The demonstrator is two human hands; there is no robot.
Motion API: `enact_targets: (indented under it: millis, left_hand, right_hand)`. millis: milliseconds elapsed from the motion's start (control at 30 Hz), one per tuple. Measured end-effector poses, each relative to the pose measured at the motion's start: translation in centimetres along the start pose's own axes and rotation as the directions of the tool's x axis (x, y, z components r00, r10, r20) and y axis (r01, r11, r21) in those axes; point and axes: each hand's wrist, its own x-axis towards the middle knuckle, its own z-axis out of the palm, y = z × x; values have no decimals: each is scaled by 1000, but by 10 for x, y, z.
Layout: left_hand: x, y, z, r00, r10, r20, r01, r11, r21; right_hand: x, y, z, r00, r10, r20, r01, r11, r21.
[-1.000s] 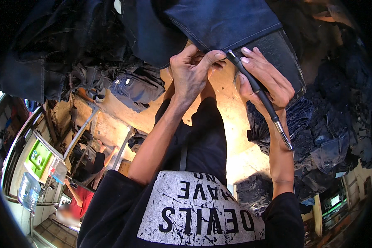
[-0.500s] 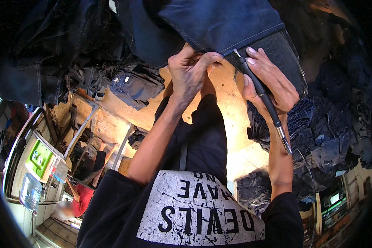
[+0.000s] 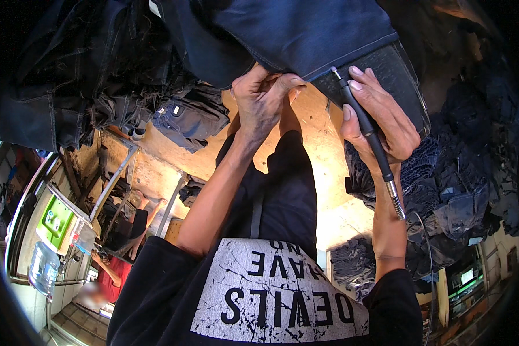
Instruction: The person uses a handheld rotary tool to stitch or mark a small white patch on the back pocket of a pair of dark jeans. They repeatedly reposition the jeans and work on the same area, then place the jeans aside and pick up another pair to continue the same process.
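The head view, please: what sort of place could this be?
Probably a denim finishing workshop: the right hand holds a pen-like rotary tool against dark jeans, and denim heaps lie around.

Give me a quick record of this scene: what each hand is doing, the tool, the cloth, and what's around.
left hand: pinching the hem of the dark denim garment
right hand: gripping a slim black rotary tool, tip at the hem
tool cable: trails down past the wrist
pad: dark, under the hem
surroundings: denim pile at right, folded jeans at left, water bottle lower left
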Motion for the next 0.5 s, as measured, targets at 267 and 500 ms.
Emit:
enact_targets:
  millis: [267,500]
  left_hand:
    - [1,-9,0,999,28,-31,-26,999,43]
    - [0,-11,0,999,25,-29,-22,996,90]
  right_hand:
    - [1,0,-2,1000,14,-8,-14,1000,6]
    - [1,-3,-2,999,4,39,-5,1000,22]
